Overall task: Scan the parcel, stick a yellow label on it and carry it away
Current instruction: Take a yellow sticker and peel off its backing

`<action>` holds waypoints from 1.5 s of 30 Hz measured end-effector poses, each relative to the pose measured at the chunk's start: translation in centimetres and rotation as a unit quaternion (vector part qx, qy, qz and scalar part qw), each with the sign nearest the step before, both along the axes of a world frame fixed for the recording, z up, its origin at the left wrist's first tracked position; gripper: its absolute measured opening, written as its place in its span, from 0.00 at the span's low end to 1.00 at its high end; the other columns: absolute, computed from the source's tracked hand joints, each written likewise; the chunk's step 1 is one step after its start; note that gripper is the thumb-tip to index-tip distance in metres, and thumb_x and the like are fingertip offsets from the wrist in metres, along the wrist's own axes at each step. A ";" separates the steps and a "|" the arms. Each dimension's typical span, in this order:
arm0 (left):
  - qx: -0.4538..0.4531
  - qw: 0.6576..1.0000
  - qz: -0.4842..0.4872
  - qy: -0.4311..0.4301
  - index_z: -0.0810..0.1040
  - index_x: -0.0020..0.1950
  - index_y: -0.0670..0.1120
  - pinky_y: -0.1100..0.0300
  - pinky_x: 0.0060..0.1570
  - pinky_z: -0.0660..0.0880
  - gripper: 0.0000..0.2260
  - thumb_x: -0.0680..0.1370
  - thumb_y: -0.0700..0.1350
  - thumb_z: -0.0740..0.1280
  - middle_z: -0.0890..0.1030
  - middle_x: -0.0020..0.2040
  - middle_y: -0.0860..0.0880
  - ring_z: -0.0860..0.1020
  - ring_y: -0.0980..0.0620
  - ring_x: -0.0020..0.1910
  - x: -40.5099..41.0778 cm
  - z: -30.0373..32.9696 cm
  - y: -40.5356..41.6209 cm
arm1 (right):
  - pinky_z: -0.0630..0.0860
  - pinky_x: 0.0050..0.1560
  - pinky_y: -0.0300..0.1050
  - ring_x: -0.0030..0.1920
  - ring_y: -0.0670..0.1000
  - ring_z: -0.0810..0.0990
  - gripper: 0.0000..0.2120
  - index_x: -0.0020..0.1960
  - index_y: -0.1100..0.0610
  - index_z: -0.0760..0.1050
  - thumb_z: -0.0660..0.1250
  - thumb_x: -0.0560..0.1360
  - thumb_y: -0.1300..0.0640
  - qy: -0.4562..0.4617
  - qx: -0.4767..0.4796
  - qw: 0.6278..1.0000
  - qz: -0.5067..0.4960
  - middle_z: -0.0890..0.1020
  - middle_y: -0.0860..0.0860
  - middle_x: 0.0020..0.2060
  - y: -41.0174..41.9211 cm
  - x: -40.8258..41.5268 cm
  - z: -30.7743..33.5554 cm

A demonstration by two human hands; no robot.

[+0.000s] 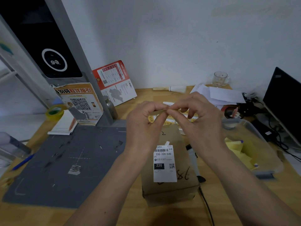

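Both forearms raised from the lower corners, meeting above the wooden desk (48, 214). Left hand (143, 126) and right hand (197, 118) held knuckles-up, fingers curled, thumbs and forefingers pinching the two ends of a thin, flat yellow label (160, 111) seen nearly edge-on between them. Directly below, flat on the desk: the parcel (169, 190), a brown cardboard box, matte and slightly creased, carrying a glossy white shipping label (164, 163) with barcode and "220-220-C40", plus handwritten numerals. Just behind the hands, a sheet of yellow stickers (171, 121). Left of the box, a scuffed grey mat (65, 160). Right, a translucent plastic bin (254, 144) with crumpled yellow paper.
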State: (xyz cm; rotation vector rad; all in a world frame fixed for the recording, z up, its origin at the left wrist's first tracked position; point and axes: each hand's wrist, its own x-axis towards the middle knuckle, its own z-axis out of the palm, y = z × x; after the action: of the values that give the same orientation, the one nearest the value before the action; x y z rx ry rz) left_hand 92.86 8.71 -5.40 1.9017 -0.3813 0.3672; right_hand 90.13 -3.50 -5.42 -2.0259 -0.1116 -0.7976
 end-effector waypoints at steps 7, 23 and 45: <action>-0.033 0.996 0.001 -0.086 0.83 0.47 0.52 0.70 0.40 0.73 0.09 0.72 0.39 0.72 0.81 0.39 0.56 0.78 0.58 0.40 -0.4 -0.4 -0.5 | 0.73 0.37 0.31 0.36 0.42 0.76 0.09 0.43 0.48 0.80 0.74 0.69 0.62 0.028 0.140 0.990 -0.002 0.78 0.46 0.35 0.5 -0.3 0.2; -0.124 0.991 -0.026 0.045 0.84 0.47 0.51 0.73 0.40 0.73 0.08 0.75 0.38 0.70 0.85 0.41 0.54 0.81 0.61 0.41 -1.1 -0.3 -1.6 | 0.75 0.34 0.34 0.29 0.44 0.76 0.06 0.44 0.58 0.83 0.71 0.70 0.66 0.062 0.342 0.936 0.059 0.82 0.46 0.27 0.3 0.0 0.1; -0.143 0.988 -0.036 0.044 0.83 0.48 0.50 0.71 0.44 0.75 0.08 0.75 0.38 0.69 0.84 0.43 0.56 0.82 0.62 0.44 -0.4 -0.5 -1.6 | 0.74 0.38 0.34 0.31 0.39 0.76 0.05 0.45 0.58 0.83 0.72 0.69 0.64 0.059 0.336 0.939 0.032 0.82 0.47 0.32 0.5 0.6 -0.1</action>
State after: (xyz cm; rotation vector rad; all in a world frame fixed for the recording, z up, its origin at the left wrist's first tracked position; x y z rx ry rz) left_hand 92.45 7.07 -5.86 1.6130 -0.3193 0.2722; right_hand 90.72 -3.00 -5.53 -1.4033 0.1482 -0.5652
